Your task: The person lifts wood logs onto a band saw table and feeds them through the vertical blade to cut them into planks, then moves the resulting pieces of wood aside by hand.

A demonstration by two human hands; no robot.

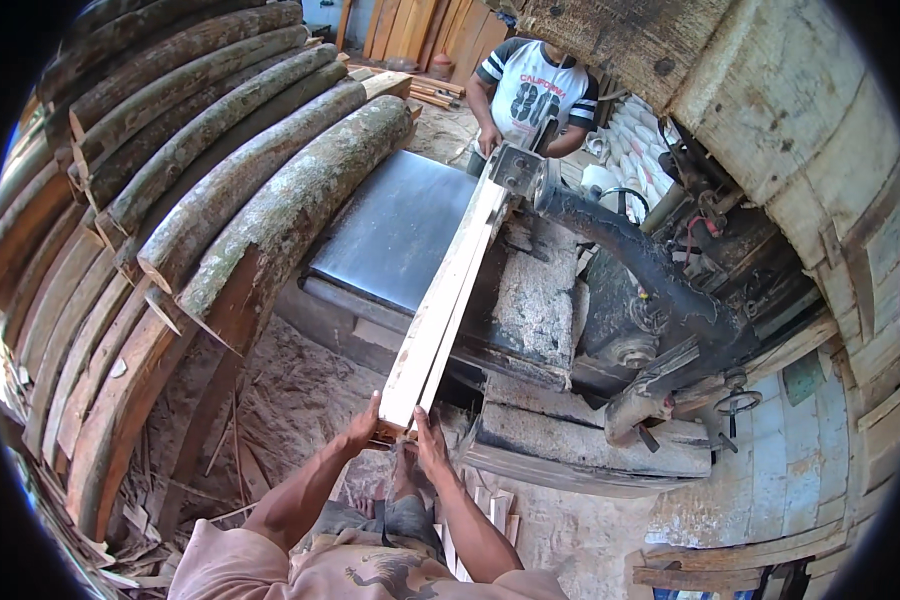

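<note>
Pale sawn beam point(436, 300), lengthwise split line, runs over steel saw table point(390, 230), near end jutting past table's front edge. There, left hand point(363, 428) clamps beam's left side, right hand point(430, 440) its right; fingers partly hidden. Bark-covered timbers point(290, 200) stacked left of table; co-worker point(535, 95) beyond it.

Wooden beam point(434, 310), smooth-looking, matt; machine table point(390, 235), smooth glossy metal; logs point(295, 195), rough-barked.

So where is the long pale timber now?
Mid-picture in the head view, the long pale timber lies along the right side of the metal tabletop, its near end between the left hand and right hand.
</note>
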